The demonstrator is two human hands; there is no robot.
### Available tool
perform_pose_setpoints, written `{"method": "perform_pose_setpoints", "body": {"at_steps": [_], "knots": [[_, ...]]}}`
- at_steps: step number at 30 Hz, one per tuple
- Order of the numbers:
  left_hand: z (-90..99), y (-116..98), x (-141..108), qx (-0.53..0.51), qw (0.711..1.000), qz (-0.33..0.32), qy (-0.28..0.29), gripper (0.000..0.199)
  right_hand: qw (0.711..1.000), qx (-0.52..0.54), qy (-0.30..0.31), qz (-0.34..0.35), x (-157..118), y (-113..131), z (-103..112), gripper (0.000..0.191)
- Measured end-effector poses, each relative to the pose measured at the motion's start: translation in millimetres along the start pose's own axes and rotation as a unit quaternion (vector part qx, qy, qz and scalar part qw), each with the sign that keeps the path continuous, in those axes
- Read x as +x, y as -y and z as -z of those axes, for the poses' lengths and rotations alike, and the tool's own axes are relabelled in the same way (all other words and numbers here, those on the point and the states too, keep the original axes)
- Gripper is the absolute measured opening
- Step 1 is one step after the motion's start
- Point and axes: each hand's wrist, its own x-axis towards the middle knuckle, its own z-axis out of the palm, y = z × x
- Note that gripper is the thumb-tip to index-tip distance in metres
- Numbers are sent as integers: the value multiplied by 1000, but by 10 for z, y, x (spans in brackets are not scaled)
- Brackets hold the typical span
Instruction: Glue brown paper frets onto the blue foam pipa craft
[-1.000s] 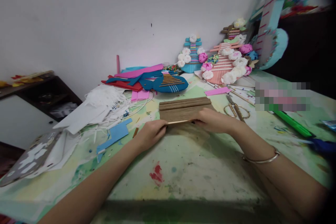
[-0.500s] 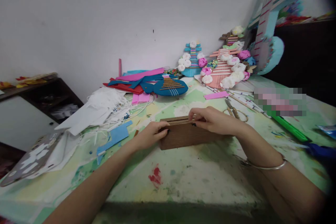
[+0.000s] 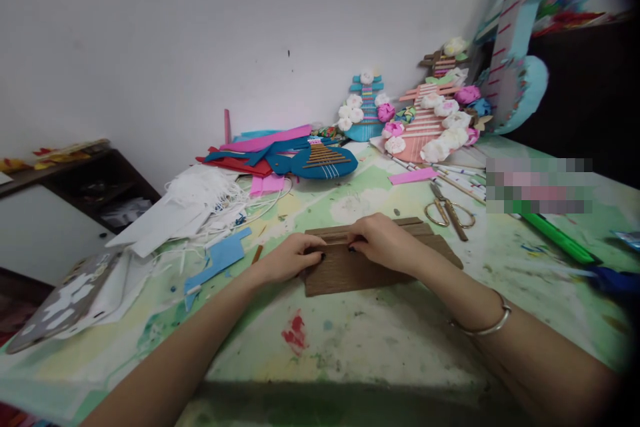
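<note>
A brown, finely grained sheet, probably crepe paper [image 3: 340, 273], lies on the table in front of me, with folded strips along its far side. My left hand [image 3: 290, 258] pinches its fold near the left end, thumb on top. Close by, my right hand [image 3: 383, 240] grips the same fold near the middle, fingertips bent down and partly hidden. To the right of the sheet, gold-handled scissors [image 3: 443, 203] lie with a narrow brown strip [image 3: 456, 221] across them.
A blue lute-shaped craft [image 3: 320, 163] lies at the back, beside flower-covered ones [image 3: 367, 113]. White paper and string [image 3: 200, 193] are piled on the left, near a blue paper scrap [image 3: 220, 260]. A green cutter-like tool [image 3: 557, 237] lies on the right.
The brown sheet has gone from standing tilted up to lying flatter on the table. My right hand has moved left along the fold, closer to my left hand. The scissors show more fully.
</note>
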Motion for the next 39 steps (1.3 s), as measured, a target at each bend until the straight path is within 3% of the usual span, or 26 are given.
{"method": "perform_pose_setpoints", "body": {"at_steps": [5, 11, 15, 18, 23, 29, 34, 39], "knots": [[-7, -16, -2, 121, 986, -106, -53, 18, 999, 18, 14, -24, 39, -39, -55, 19], [11, 88, -60, 248, 956, -122, -92, 27, 999, -29, 14, -33, 35, -9, -70, 22], [22, 207, -28, 301, 937, -120, -133, 44, 998, -50, 19, -26, 36, 14, -107, 20], [32, 318, 53, 288, 942, -93, -148, 41, 999, -46, 20, -2, 46, -1, -145, 20], [71, 455, 174, 185, 964, -105, -161, 29, 1000, -25, 9, -1, 48, -26, -187, 19], [67, 363, 142, 137, 959, -81, -234, 13, 999, -36, -15, -19, 35, 4, -174, 18], [37, 364, 138, 128, 964, -80, -218, 8, 999, -24, -26, -34, 43, 0, -192, 19], [45, 450, 172, 129, 970, -76, -189, 21, 999, -6, -40, -18, 58, -42, -241, 20]]}}
